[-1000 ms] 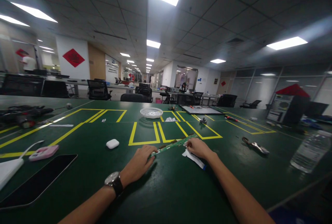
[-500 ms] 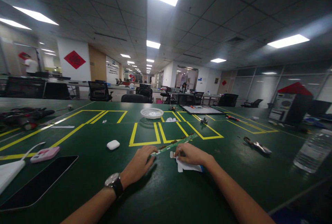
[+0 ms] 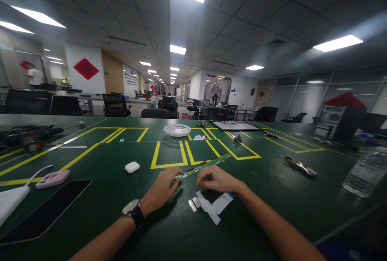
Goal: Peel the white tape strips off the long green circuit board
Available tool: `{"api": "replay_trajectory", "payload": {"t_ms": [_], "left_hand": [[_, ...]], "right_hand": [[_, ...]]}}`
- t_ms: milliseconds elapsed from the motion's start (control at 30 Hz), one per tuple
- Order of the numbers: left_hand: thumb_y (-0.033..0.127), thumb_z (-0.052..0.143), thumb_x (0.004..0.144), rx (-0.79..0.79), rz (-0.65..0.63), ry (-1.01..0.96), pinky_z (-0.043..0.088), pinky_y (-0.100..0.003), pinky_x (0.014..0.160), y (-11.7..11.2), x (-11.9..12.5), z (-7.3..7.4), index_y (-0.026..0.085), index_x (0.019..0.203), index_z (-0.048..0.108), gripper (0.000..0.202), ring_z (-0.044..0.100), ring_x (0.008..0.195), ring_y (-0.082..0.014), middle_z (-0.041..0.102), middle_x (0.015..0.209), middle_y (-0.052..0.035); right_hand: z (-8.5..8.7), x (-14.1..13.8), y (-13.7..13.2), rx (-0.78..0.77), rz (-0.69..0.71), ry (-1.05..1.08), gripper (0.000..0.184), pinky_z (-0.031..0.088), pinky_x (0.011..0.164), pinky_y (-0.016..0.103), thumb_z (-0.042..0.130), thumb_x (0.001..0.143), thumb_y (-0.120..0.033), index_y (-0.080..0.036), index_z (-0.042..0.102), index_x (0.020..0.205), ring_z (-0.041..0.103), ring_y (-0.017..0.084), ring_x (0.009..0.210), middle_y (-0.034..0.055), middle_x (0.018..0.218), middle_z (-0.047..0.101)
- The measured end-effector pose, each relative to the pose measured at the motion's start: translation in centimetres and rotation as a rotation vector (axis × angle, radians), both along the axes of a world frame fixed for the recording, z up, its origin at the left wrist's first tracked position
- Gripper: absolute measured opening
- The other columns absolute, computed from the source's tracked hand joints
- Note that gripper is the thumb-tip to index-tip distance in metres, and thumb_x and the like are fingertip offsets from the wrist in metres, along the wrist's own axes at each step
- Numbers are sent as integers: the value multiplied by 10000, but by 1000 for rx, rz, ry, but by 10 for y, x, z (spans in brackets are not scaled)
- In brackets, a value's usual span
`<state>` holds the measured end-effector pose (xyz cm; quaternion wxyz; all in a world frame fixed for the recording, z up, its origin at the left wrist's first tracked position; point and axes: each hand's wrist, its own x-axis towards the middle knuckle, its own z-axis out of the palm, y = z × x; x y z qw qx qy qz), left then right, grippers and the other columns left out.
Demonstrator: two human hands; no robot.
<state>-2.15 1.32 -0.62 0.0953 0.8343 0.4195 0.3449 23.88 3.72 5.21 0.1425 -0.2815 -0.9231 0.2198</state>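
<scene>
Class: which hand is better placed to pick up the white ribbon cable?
Probably the right hand: the cable lies just beside it, while the left hand rests on the board's end, farther off.

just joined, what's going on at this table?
A person works bare-handed on a long, narrow green circuit board lying on the green table. The left hand rests on the board's near end; the right hand is curled beside its middle. White flat ribbon cables lie loose on the table just in front of the right hand.
</scene>
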Motion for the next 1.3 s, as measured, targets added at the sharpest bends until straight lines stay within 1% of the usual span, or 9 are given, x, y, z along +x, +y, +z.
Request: {"api": "replay_trajectory", "payload": {"t_ms": [133,200,267,533,800,900,1000,1133,1300], "left_hand": [[232,437,975,-15,-6,1,423,-441,1005,-2,0,4,233,1169,590,247,541,1175,-254,610,1255,-75],[234,432,974,-5,-3,-2,430,-439,998,-3,0,4,233,1162,595,249,548,1164,-253,617,1245,-73],[234,437,967,19,12,-7,432,-440,997,-2,-1,5,232,1149,604,247,554,1157,-255,625,1234,-70],[225,444,961,83,89,-11,425,-472,995,5,-7,8,221,1154,608,253,555,1160,-264,637,1217,-77],[215,463,952,79,45,28,402,-454,1047,11,-12,1,220,1203,589,281,533,1200,-248,613,1265,-88],[261,486,960,35,20,99,390,-453,1059,9,-10,-2,239,1257,567,309,497,1270,-253,575,1348,-90],[341,482,977,-22,19,176,384,-475,1054,3,-8,-4,255,1287,553,329,455,1328,-269,530,1416,-87],[392,482,981,-64,27,253,372,-506,1053,-4,-5,-6,248,1314,536,367,435,1350,-289,503,1449,-101],[308,467,981,-18,52,283,378,-505,1046,-5,-3,-6,235,1272,554,313,469,1319,-277,536,1414,-98]], "right_hand": [[-12,18,19,295,-470,-82,349,392,1009,383,518,952,-359,-199,662,1226,554,255,1159,130,1240,627],[-20,25,27,290,-593,-212,442,368,1029,451,455,972,-449,-212,605,1313,502,298,1234,151,1331,568],[-26,29,30,236,-615,-302,499,351,1037,496,377,987,-507,-219,585,1338,477,318,1266,156,1366,543],[-29,6,20,179,-356,-250,503,205,1115,543,309,1003,-523,-269,567,1352,407,285,1350,118,1431,512],[-16,-17,-7,49,0,-160,385,68,1151,536,368,1019,-426,-327,584,1321,391,232,1371,60,1460,502],[-11,-24,-17,12,125,-129,334,116,1160,479,476,983,-421,-323,630,1263,425,223,1346,35,1428,537],[-6,-27,-22,19,209,-50,342,247,1128,374,588,927,-390,-286,641,1248,470,205,1301,43,1369,581],[-2,-17,-18,14,203,-19,321,381,1023,305,669,863,-362,-236,673,1157,562,189,1147,49,1206,640],[-7,-3,-5,10,179,-139,490,404,993,320,814,701,-412,-235,673,1136,539,221,1131,51,1215,593]]}}
